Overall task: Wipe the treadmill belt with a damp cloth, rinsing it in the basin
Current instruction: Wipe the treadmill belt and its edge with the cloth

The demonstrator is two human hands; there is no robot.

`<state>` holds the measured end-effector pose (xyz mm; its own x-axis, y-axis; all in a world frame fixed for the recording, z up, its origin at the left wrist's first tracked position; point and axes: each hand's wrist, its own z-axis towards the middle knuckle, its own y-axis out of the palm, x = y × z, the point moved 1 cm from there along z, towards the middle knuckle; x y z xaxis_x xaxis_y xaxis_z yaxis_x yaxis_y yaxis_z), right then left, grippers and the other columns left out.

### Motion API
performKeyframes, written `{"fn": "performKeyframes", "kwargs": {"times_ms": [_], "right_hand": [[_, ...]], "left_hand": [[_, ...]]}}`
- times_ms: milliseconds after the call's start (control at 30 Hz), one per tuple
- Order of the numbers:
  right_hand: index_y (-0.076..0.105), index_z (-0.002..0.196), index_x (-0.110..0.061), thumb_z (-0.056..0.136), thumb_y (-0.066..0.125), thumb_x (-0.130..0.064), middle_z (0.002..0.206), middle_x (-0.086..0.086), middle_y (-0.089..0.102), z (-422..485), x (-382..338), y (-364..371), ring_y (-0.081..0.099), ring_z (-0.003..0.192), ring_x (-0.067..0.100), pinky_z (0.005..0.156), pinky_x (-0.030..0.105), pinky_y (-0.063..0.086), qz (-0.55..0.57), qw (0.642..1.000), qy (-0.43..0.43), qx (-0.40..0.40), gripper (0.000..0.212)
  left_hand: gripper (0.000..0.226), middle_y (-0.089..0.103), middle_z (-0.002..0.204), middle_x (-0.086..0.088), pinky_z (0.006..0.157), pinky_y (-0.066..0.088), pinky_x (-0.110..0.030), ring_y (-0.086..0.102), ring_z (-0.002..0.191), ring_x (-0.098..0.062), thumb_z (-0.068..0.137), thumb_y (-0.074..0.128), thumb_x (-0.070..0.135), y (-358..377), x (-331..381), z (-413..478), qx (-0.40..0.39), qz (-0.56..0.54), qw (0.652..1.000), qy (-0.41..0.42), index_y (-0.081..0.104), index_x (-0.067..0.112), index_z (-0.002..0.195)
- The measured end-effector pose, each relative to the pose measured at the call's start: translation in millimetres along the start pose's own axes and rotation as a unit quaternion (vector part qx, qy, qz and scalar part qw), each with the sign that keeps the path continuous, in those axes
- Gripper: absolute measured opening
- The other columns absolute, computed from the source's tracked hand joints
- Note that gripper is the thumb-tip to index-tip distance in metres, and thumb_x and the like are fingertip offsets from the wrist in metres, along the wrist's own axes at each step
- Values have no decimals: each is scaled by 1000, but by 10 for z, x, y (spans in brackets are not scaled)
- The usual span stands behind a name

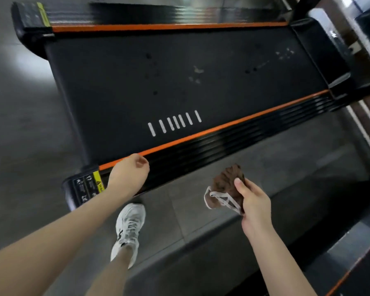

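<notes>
The right hand [255,204] grips the cloth [226,184] in its fingers, beside the treadmill [179,82]. The left hand's [128,174] fingers curl out of sight; I cannot tell their state.
</notes>
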<state>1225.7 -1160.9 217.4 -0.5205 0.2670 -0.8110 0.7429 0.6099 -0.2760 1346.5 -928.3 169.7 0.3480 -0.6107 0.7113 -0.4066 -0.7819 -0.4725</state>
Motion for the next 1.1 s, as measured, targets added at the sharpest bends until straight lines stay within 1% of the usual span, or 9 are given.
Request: {"fn": "performKeyframes", "kwargs": {"times_ms": [167, 400, 467, 567, 667, 767, 967, 1033, 1100], "right_hand": [[65, 113, -6, 87, 65, -8, 100, 11, 70, 1330, -518, 278, 68, 92, 25, 82, 39, 55, -19, 999, -26, 0, 26], [66, 102, -12, 87, 65, -8, 98, 8, 70, 2920, -1125, 435, 67, 95, 23, 85, 39, 55, -64, 995, -79, -16, 15], [67, 108, -9, 87, 65, -9, 96, 4, 69, 3362, -1232, 393, 67, 92, 19, 81, 33, 55, -92, 990, -106, -10, 20], [66, 114, -6, 85, 69, -17, 104, 6, 69, 4206, -1341, 306, 66, 99, 20, 92, 39, 52, -162, 972, -167, 13, 31], [66, 116, -10, 85, 68, -24, 116, 5, 66, 5057, -1473, 290, 60, 110, 22, 101, 36, 43, -295, 918, -262, 48, 35], [65, 116, -8, 88, 63, -19, 120, 6, 62, 5713, -1585, 293, 55, 111, 25, 86, 30, 40, -440, 810, -382, 58, 30], [67, 112, -12, 82, 72, -19, 127, 12, 57, 6796, -1331, 126, 53, 112, 34, 77, 45, 53, -589, 620, -507, -104, 31], [65, 117, -14, 86, 67, -27, 135, 14, 51, 7022, -1266, 74, 48, 120, 33, 80, 46, 53, -593, 598, -521, -142, 34], [62, 120, -15, 91, 54, -37, 139, 13, 47, 7142, -1227, 29, 43, 126, 31, 82, 46, 52, -577, 608, -521, -163, 37]], "left_hand": [[18, 66, 100, 0, 74, 42, -27, 59, 85, -18, 94, 49, 23, 468, 566, 998, 4, -11, 1000, 12, 63, 14, 101], [19, 64, 85, 2, 86, 52, -43, 62, 92, -23, 95, 48, 24, 1282, 1415, 1917, -10, -77, 997, 16, 63, 14, 99], [21, 63, 83, 3, 83, 52, -39, 61, 89, -22, 96, 46, 24, 1525, 1563, 2123, 3, -69, 998, 7, 63, 13, 98], [22, 62, 99, 3, 74, 40, -27, 56, 92, -17, 97, 44, 24, 1982, 1743, 2495, 28, 17, 999, 14, 62, 17, 107], [24, 59, 116, -2, 85, 35, -28, 52, 108, -23, 96, 47, 24, 2540, 1939, 2952, 50, 84, 994, 44, 62, 17, 114], [29, 55, 125, -4, 94, 29, -28, 44, 116, -27, 96, 48, 25, 3073, 2128, 3374, 91, 138, 985, 52, 60, 16, 121], [41, 43, 144, -13, 107, 28, -56, 33, 131, -43, 91, 54, 38, 3870, 2280, 3829, 104, 308, 943, 77, 57, 23, 129], [45, 42, 143, -18, 107, 22, -64, 30, 131, -49, 91, 53, 41, 4075, 2241, 3893, 140, 323, 933, 77, 55, 20, 130], [50, 35, 147, -20, 109, 12, -67, 20, 135, -50, 95, 43, 44, 4246, 2186, 3924, 168, 342, 921, 78, 46, 20, 138]]}}
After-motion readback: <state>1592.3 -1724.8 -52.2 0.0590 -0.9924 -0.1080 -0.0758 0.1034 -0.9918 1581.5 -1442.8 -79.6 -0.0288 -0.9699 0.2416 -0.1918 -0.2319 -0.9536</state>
